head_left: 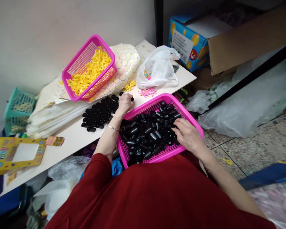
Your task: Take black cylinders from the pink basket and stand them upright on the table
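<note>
My left hand (125,102) is at the right end of a block of black cylinders (98,113) standing in rows on the white table. Its fingers are curled round a black cylinder (132,99). Below it, a pink basket (195,125) full of loose black cylinders (149,128) lies against my lap and the table edge. My right hand (184,130) reaches into the right side of this basket, fingers bent and somewhat apart, touching the pieces; whether it grips one is not clear.
A second pink basket (70,68) with yellow ring pieces (92,70) rests on circle-patterned sheets (127,60). A white plastic bag (158,70) and tiny pink bits (147,92) lie behind. Yellow packaging (3,152) is at left, an open blue carton (188,41) at right.
</note>
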`<state>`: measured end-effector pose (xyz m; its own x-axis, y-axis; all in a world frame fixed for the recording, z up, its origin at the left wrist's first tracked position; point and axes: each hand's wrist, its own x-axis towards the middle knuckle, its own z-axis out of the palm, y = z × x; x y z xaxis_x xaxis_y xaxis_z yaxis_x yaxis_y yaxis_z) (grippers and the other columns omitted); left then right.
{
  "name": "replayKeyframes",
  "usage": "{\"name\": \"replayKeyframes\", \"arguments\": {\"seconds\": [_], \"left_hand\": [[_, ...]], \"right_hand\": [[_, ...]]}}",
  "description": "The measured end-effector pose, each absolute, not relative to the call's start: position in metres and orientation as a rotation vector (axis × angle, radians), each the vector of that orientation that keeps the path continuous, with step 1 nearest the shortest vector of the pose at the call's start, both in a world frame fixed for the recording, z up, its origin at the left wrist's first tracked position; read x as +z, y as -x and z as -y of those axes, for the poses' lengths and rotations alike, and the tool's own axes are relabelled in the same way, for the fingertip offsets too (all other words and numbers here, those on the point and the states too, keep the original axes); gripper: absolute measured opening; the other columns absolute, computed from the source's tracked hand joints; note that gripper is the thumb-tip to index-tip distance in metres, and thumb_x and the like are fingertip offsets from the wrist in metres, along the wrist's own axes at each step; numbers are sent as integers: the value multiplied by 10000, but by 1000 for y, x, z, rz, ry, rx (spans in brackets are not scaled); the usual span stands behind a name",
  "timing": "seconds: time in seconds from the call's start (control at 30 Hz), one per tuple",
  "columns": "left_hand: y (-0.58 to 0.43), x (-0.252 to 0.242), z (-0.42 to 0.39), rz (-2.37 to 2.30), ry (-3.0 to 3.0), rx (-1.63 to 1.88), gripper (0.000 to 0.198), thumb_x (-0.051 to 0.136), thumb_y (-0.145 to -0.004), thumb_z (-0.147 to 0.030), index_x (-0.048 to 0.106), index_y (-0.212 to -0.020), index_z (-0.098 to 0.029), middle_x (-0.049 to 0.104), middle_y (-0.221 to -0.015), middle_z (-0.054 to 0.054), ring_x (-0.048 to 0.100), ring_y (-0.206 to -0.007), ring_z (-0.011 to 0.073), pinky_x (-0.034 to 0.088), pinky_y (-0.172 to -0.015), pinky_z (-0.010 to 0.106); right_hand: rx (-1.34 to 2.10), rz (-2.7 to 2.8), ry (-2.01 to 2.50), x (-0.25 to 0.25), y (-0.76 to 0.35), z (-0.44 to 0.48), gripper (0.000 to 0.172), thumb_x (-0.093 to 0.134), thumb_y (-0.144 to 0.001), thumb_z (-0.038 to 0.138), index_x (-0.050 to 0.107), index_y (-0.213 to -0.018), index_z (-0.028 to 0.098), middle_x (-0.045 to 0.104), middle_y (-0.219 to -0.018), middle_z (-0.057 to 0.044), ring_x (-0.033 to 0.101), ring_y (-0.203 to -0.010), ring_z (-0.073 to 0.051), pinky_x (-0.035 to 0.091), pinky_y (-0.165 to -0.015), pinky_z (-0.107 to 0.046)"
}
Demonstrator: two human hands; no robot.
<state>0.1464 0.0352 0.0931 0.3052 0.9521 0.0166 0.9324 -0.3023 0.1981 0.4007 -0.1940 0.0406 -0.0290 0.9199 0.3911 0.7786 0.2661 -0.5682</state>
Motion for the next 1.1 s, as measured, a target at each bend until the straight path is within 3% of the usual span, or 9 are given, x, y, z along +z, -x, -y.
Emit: {"name": "replayKeyframes", "arguments": {"seconds": [0.17, 0.27, 0.4, 0.47, 0.6, 0.7, 0.9, 1.0, 1.1], "left_hand": [[-141, 95, -35, -1888, -2491, 19, 157, 583, -786, -92, 508, -681, -180, 590, -908, 84, 453, -1025, 250, 353, -793, 351], [-142, 100, -32, -1906, -2513, 36, 117, 567, -787, -65, 549, -736, -168, 594, -991, 100, 437, -1058, 272, 356, -820, 367], [-154, 102, -15, -1797, -2582, 168, 125, 553, -776, -79, 614, -829, -174, 621, -1060, 131, 468, -1097, 321, 386, -861, 398], [-165, 101, -2, -1578, -2586, 161, 110, 536, -783, -98, 610, -781, -179, 628, -1006, 126, 512, -1042, 300, 399, -867, 395], [-188, 94, 19, -1140, -2421, 87, 126, 538, -751, -95, 574, -666, -182, 599, -876, 96, 534, -826, 226, 414, -794, 359], [-201, 83, 25, -1032, -2356, 61, 144, 533, -707, -55, 611, -701, -176, 583, -834, 89, 534, -800, 226, 419, -796, 356], [-216, 60, 21, -714, -2526, -124, 441, 562, -619, -18, 710, -1007, -170, 615, -1071, 114, 567, -997, 292, 426, -914, 387], [-219, 57, 17, -734, -2545, -193, 338, 545, -632, -2, 705, -896, -140, 615, -986, 115, 573, -946, 277, 437, -865, 374], [-217, 61, 14, -801, -2470, -25, 206, 569, -676, -20, 674, -804, -141, 620, -981, 105, 562, -937, 250, 448, -854, 357]], "right_hand": [[116, 2178, 1645, 58, -396, 153, 285, 488, -830, 19, 668, -938, 211, 698, -1036, -99, 564, -893, -264, 438, -714, -388], [120, 2419, 1634, 69, -391, 127, 293, 541, -807, 13, 681, -991, 193, 701, -1072, -117, 552, -896, -263, 379, -682, -381], [158, 2563, 1613, 71, -388, 110, 224, 546, -810, 6, 687, -853, 175, 702, -890, -132, 568, -886, -270, 391, -703, -391], [170, 2548, 1609, 67, -392, 109, 210, 545, -802, 11, 674, -810, 176, 699, -862, -135, 589, -893, -276, 429, -730, -399], [288, 2219, 1520, 55, -406, 122, 149, 593, -748, 93, 653, -861, 170, 715, -1079, -165, 634, -1044, -336, 530, -871, -480], [540, 1726, 1398, 52, -414, 139, 200, 642, -707, 155, 632, -902, 198, 711, -1201, -125, 690, -1052, -295, 575, -911, -479], [1039, 1114, 1252, 57, -411, 170, 286, 818, -681, 287, 690, -922, 201, 766, -961, -57, 747, -799, -217, 624, -763, -387], [1109, 1019, 1241, 55, -404, 176, 372, 879, -646, 339, 742, -966, 207, 748, -835, -16, 710, -718, -186, 616, -699, -347], [1051, 1004, 1208, 51, -400, 178, 385, 908, -618, 339, 768, -957, 221, 736, -892, -12, 692, -763, -169, 612, -714, -320]]}}
